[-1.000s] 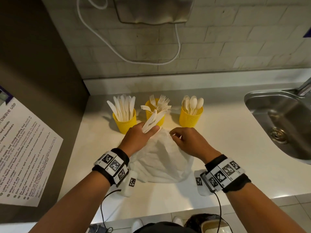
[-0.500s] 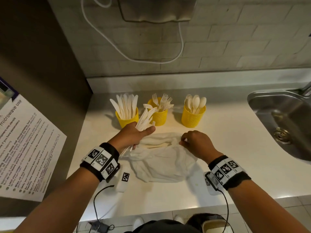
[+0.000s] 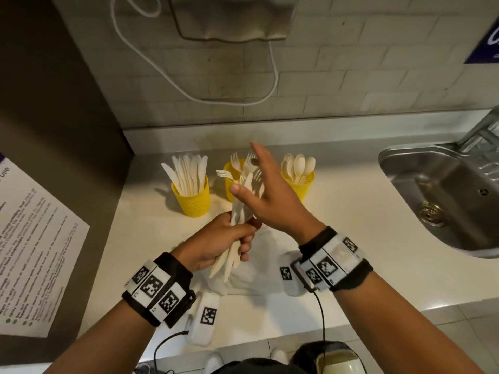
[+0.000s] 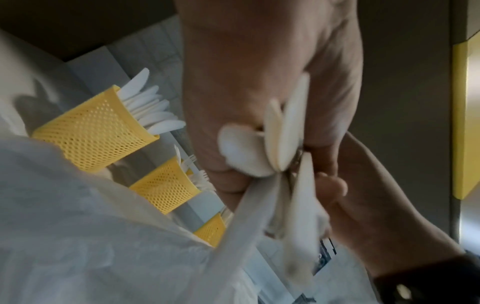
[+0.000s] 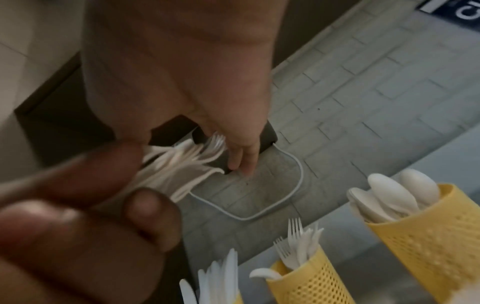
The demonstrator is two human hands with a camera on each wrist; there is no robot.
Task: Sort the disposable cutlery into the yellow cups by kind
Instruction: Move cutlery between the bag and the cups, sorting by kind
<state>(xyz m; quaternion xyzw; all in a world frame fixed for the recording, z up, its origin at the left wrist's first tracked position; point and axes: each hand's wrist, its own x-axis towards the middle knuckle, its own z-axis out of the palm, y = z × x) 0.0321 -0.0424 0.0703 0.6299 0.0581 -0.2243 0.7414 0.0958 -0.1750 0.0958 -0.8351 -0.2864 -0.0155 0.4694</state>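
Note:
Three yellow mesh cups stand in a row at the back of the counter: the left cup point(image 3: 193, 197) holds knives, the middle cup point(image 3: 231, 171) forks, the right cup point(image 3: 302, 184) spoons. My left hand point(image 3: 224, 244) grips a bundle of white cutlery point(image 3: 237, 230) by its middle, raised above the counter with the fork heads pointing up. My right hand point(image 3: 267, 195) is spread flat against the upper part of the bundle, fingers straight. The left wrist view shows the bundle's handle ends point(image 4: 280, 144) sticking out of my fist.
A crumpled white plastic bag point(image 3: 259, 265) lies on the counter under my hands. A steel sink point(image 3: 445, 195) is set in at the right. A brown cabinet side with a printed notice point(image 3: 32, 238) stands at the left. A white cable point(image 3: 194, 93) hangs on the tiled wall.
My left hand lifted the cutlery bundle out of the bag and turned it upright. My right hand let go of the bag and rose to lie flat against the bundle.

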